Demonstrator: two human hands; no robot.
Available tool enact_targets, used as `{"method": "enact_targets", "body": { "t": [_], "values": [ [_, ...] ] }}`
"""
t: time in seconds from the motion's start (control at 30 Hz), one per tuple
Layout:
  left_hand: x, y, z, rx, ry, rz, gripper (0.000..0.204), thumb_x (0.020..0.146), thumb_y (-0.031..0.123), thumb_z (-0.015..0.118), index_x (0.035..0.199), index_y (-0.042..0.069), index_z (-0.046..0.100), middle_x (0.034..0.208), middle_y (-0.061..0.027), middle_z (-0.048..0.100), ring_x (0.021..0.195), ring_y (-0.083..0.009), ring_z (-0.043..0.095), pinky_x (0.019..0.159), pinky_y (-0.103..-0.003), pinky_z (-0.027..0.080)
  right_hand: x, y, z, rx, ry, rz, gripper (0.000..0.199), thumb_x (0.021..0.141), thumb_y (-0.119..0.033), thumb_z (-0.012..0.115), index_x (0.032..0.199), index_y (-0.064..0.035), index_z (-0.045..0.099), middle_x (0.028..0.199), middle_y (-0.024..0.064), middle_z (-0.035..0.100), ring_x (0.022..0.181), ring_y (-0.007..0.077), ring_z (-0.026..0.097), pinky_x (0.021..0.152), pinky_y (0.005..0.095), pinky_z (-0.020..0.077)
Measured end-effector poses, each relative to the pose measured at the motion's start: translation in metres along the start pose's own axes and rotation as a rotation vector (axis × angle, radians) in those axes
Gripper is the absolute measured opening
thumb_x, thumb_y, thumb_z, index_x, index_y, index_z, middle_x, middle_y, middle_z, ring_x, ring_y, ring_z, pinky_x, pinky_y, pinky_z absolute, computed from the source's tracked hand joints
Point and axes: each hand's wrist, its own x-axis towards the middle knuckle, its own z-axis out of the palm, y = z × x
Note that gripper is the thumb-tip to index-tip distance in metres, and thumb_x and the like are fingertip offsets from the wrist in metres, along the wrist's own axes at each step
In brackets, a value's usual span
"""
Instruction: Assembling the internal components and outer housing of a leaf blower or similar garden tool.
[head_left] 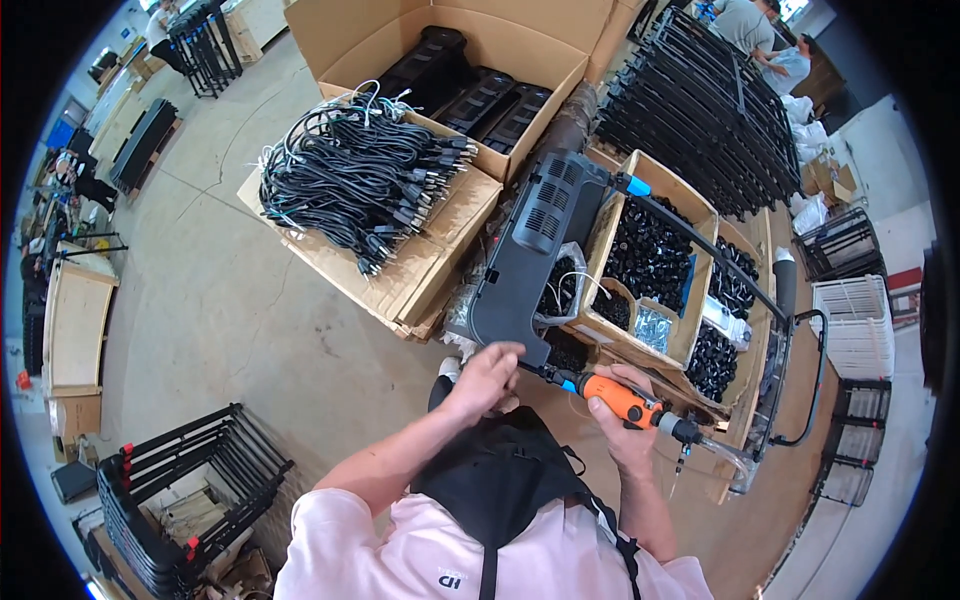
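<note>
My right hand point(624, 412) is wrapped round an orange power screwdriver point(612, 394), with a hose at its rear end. The driver lies sideways, its dark tip pointing left toward the lower end of a black plastic housing point(512, 292). Close by that tip, my left hand point(486, 384) has its fingers curled together; whatever they pinch, if anything, is too small or hidden. The housing, long and vented, rests tilted between the boxes. Beside it sits a clear plastic bag point(570, 285) with dark small parts.
A heap of black cables point(350, 170) lies on a cardboard box at left, before an open carton point(420, 130) of black housings. Wooden trays of black fittings point(650, 245) stand at right, crossed by a black bent tube frame point(745, 270). Stacked black frames point(700, 120) rise behind.
</note>
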Motion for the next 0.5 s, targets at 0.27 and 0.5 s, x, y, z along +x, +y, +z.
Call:
{"method": "enact_targets", "body": {
  "t": [0.27, 0.5],
  "values": [
    [0.058, 0.03, 0.005, 1.008, -0.005, 0.455, 0.033, 0.105, 0.025, 0.056, 0.129, 0.005, 0.066, 0.099, -0.0286, 0.073, 0.099, -0.0429, 0.071, 0.082, -0.056, 0.056, 0.003, 0.002, 0.017, 0.001, -0.008, 0.083, 0.051, 0.087, 0.001, 0.078, 0.134, -0.0001, 0.058, 0.129, 0.0156, 0.071, 0.119, 0.0239, 0.068, 0.107, 0.0388, 0.0536],
    [0.067, 0.016, -0.006, 1.25, -0.069, 0.57, 0.023, 0.105, 0.023, 0.057, 0.113, 0.005, 0.068, 0.083, -0.0223, 0.073, 0.082, -0.0436, 0.073, 0.072, -0.056, 0.056, 0.005, 0.002, 0.024, -0.072, 0.005, 0.04, 0.051, 0.086, -0.002, 0.08, 0.132, -0.0013, 0.061, 0.125, 0.0137, 0.074, 0.114, 0.0221, 0.071, 0.106, 0.0381, 0.054]
  ]
}}
